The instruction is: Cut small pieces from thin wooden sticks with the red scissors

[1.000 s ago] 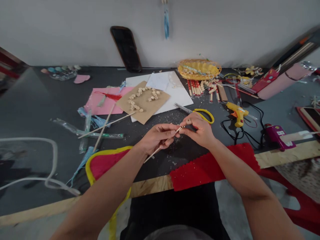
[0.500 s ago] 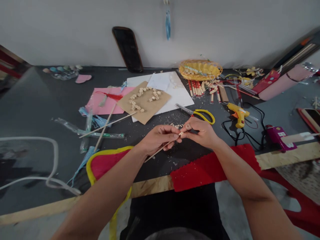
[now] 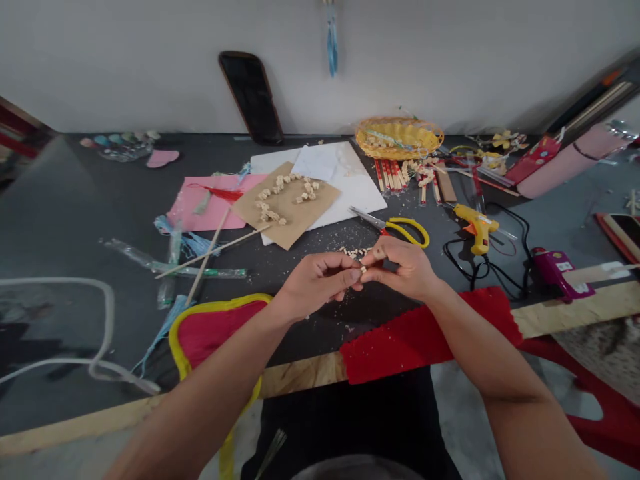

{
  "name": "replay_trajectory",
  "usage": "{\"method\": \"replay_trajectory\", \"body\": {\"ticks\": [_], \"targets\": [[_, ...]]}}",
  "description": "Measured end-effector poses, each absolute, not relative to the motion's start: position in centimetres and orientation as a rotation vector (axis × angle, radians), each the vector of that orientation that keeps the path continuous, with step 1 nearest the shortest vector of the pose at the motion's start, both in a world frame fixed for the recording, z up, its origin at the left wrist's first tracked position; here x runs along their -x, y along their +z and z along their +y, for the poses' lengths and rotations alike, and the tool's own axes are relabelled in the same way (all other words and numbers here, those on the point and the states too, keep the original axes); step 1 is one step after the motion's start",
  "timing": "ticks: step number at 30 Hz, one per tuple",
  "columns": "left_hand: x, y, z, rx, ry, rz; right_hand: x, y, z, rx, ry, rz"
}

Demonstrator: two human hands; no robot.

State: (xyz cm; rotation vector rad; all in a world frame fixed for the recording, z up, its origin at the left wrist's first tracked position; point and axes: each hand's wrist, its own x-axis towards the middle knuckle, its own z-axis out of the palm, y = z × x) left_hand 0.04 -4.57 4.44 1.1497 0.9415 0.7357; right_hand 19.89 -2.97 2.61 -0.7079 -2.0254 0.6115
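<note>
Both hands meet above the dark table. My left hand (image 3: 323,280) is closed, thumb and fingers pinched at a small pale wooden piece (image 3: 363,270). From the other side my right hand (image 3: 397,267) pinches the same piece between thumb and forefinger. Most of the piece is hidden by the fingertips. Just behind the hands lies a scatter of small pale bits (image 3: 356,253). Scissors with yellow handles (image 3: 407,230) rest beyond my right hand. A brown card (image 3: 290,220) behind my left hand carries a curved row of small wooden clusters (image 3: 273,193).
A yellow glue gun (image 3: 477,227) with a black cord lies to the right. At the back are a yellow basket (image 3: 400,157) and a leaning phone (image 3: 251,97). Red cloth (image 3: 430,340) covers part of the front edge. Thin sticks (image 3: 215,253) cross at the left.
The thin stick that stuck out below my left hand no longer shows there. Blurred thin strands now appear over my lap. Both hands stay together in nearly the same place.
</note>
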Motion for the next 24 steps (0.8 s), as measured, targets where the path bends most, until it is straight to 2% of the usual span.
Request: {"method": "replay_trajectory", "body": {"ticks": [16,20,24], "targets": [[0.1,4.8,-4.8,-1.377,0.822,1.006,-19.5,2.6,-3.3,0.718,0.529,-1.979],[0.4,5.3,-5.2,-1.604,0.939,1.178,-20.9,2.4,-2.4,0.976,0.252,-1.972],[0.9,4.9,-4.7,-1.528,0.940,1.100,-23.0,1.7,-1.0,1.473,0.025,-2.140]]}}
